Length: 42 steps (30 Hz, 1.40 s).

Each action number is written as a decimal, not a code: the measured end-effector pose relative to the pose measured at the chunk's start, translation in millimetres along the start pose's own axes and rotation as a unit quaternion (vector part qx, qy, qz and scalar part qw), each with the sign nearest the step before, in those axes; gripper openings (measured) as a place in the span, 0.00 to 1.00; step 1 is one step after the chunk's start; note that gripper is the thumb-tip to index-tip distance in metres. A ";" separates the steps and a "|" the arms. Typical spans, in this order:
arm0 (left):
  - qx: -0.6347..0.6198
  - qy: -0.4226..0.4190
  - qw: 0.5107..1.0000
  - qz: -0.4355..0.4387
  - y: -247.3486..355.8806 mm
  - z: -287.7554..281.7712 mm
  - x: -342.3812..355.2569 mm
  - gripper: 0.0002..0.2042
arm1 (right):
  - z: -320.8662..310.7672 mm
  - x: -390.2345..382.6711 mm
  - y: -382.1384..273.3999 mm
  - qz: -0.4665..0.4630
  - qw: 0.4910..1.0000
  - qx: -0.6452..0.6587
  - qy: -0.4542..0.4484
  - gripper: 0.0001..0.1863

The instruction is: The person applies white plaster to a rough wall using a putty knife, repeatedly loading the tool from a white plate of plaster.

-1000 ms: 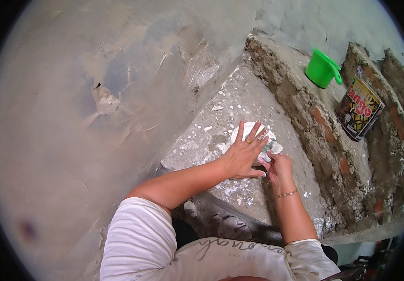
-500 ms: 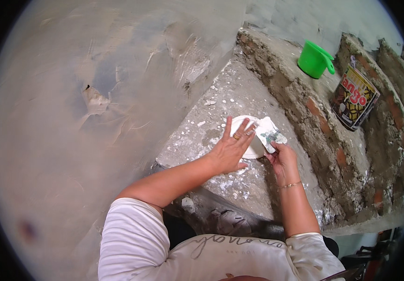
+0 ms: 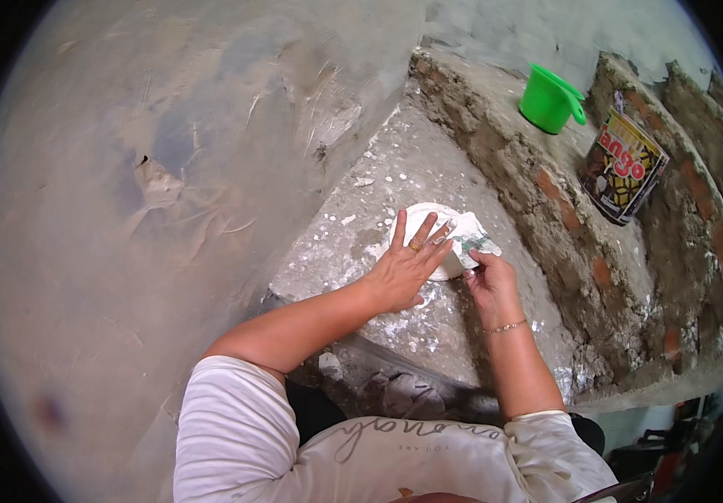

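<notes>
A round, shallow white dish or lid (image 3: 418, 211) lies on the rough grey step. My left hand (image 3: 402, 267) is over it with fingers spread, the fingertips smeared white and close to a flat, thin piece coated in white paste (image 3: 473, 237). That piece has greenish-grey marks showing, and my right hand (image 3: 494, 283) pinches its near edge between thumb and fingers. It lies over the right side of the dish; whether the two touch, I cannot tell. The left fingers hide part of the dish and of the piece.
Bare concrete and brick stairs (image 3: 550, 189) rise to the right. On the step above stand a green plastic dipper (image 3: 548, 101) and a printed dark packet (image 3: 624, 165). A plastered wall (image 3: 169, 251) runs along the left. White splatters (image 3: 349, 220) dot the step.
My right hand has brought the coated piece a little left, further over the dish and under the left fingers. The whole view has shifted slightly.
</notes>
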<state>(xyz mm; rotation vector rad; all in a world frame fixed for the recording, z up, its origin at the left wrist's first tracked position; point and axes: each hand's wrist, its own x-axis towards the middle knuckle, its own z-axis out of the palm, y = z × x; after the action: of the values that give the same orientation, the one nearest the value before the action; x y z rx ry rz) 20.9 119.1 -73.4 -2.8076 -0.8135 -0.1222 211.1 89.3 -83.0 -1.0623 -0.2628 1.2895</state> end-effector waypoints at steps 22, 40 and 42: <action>-0.323 0.327 0.868 -0.189 -39.4 94.8 -141.8 0.42 | 128.6 38.3 -15.2 -0.044 0.991 -0.077 -0.102 0.07; -0.247 0.319 0.886 -0.228 -35.8 93.9 -138.5 0.41 | 273.2 84.0 68.9 -0.522 0.668 -0.523 -0.086 0.19; -0.234 0.322 0.889 -0.225 -35.5 92.0 -140.5 0.42 | 258.7 66.0 68.6 -0.533 0.633 -0.535 -0.170 0.17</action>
<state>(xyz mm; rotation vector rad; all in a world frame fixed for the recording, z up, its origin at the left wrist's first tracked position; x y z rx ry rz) -114.8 96.5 -176.0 -2.5862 -1.3488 -1.4051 9.2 267.1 -22.7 -1.2168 -1.8331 0.0627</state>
